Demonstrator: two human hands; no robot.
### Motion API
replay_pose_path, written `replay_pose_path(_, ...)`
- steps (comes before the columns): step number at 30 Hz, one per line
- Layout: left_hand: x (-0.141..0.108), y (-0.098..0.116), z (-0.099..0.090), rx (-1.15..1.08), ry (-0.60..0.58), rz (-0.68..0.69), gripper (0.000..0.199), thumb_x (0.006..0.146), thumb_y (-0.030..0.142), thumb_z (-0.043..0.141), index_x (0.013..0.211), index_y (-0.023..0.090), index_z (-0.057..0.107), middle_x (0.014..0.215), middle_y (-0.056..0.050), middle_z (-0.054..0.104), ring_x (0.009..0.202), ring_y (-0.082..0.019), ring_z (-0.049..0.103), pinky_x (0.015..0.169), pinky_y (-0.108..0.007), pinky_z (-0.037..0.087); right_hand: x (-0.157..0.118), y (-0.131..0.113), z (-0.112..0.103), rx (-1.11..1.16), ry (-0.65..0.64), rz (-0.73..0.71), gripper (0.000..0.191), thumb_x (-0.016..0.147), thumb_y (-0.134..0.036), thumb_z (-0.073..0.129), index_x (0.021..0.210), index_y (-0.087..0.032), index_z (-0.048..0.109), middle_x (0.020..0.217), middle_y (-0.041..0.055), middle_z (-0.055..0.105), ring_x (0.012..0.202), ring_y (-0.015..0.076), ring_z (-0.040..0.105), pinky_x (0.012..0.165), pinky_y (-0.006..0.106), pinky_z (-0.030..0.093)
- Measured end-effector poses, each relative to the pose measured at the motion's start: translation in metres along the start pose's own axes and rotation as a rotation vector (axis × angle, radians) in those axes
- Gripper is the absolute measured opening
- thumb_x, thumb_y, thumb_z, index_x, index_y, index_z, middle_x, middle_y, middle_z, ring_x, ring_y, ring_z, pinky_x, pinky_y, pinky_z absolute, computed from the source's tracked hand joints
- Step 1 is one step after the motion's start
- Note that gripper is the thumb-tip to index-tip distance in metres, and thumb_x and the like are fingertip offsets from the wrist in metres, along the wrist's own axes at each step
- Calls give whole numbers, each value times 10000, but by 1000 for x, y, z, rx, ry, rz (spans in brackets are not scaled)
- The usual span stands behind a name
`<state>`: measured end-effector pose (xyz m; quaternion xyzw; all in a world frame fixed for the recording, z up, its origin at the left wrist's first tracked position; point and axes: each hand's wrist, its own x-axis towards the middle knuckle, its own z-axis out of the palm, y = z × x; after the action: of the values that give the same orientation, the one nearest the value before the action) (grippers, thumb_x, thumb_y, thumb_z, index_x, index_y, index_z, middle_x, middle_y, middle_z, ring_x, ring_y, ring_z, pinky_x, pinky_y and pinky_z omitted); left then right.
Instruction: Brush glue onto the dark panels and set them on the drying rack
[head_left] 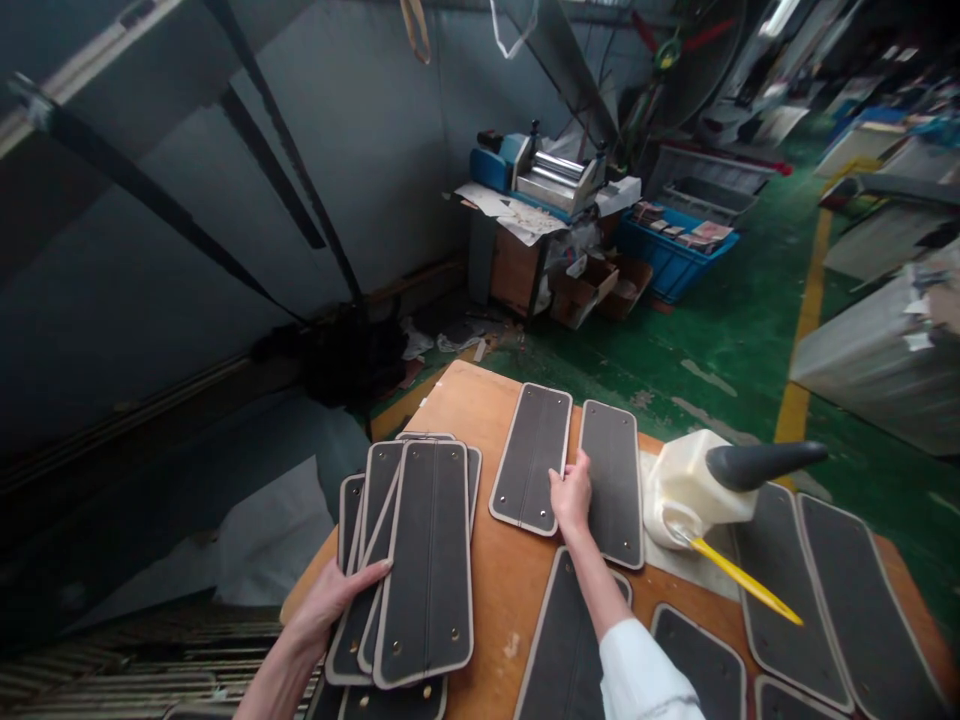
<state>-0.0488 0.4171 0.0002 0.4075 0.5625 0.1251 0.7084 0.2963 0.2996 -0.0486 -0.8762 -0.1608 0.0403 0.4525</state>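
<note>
My left hand (330,600) is at a loose stack of dark grey panels with rounded corners, pale edging and small metal studs. Its thumb presses the edge of the top panel (427,560), while the other fingers are mostly hidden by the stack. My right hand (573,495) grips another dark panel (531,455) at its lower right edge, thumb on top and fingers partly out of sight. Close beside those fingers lies a similar panel (613,480). Under my right forearm is a further panel (562,640), partly covered.
On the wooden table (495,600) stands a whitish plastic container (694,480) with a dark spout and a yellow-handled tool (746,580). More panels (795,590) lie at the right. Beyond are a roller machine (555,175), a blue crate (667,250) and a green floor.
</note>
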Motion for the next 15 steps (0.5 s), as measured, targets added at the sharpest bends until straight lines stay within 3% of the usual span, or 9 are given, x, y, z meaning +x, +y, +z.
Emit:
replay_pose_path(3,-3,3,2,-2,-10,32,779,605,365,825,1258,116,480,1076,-176,714,953,-338,692,861,-449,569,-36,-21,-4,-124,-3,-229,535,820,-273,540,1329,-151,428,1270,194,496,1162,321,490,951,444,400)
replay_pose_path(5,-6,6,5,8,-6,34,704,606,350,828,1197,116,525,1068,-179,716,945,-336,695,846,-440,576,-68,-36,4,-61,-237,-274,440,837,-353,568,1236,-177,509,1162,140,570,1053,284,560,893,409,449)
replay_pose_path(7,-9,8,7,14,0,55,655,610,334,830,1160,119,549,1075,-178,715,948,-331,695,838,-426,579,-100,-48,19,46,-539,-208,449,775,-426,660,1137,-182,554,1000,82,625,862,233,616,771,350,496)
replay_pose_path(8,-11,9,8,16,-4,71,640,614,329,829,1154,122,555,1083,-176,713,954,-327,693,840,-421,579,-115,-54,26,61,-625,-171,498,720,-435,718,1116,-179,556,975,71,629,825,225,620,740,336,501)
replay_pose_path(10,-13,12,11,18,-10,110,624,618,326,828,1149,127,567,1088,-168,714,961,-320,692,841,-408,578,-135,-62,38,9,-636,-129,617,617,-401,805,1122,-168,538,1034,90,615,885,248,619,754,340,499)
replay_pose_path(12,-16,14,13,12,-8,145,615,618,326,828,1144,133,575,1086,-163,716,956,-316,695,832,-397,581,-144,-67,42,-84,-544,-121,689,564,-366,842,1136,-165,515,1106,119,587,982,285,597,791,356,485)
replay_pose_path(15,-21,19,16,-18,-9,158,606,620,326,826,1141,136,581,1088,-165,715,946,-317,697,818,-396,586,-143,-70,40,-152,-512,-94,619,572,-400,835,1058,-181,519,1065,113,603,972,299,602,762,355,470)
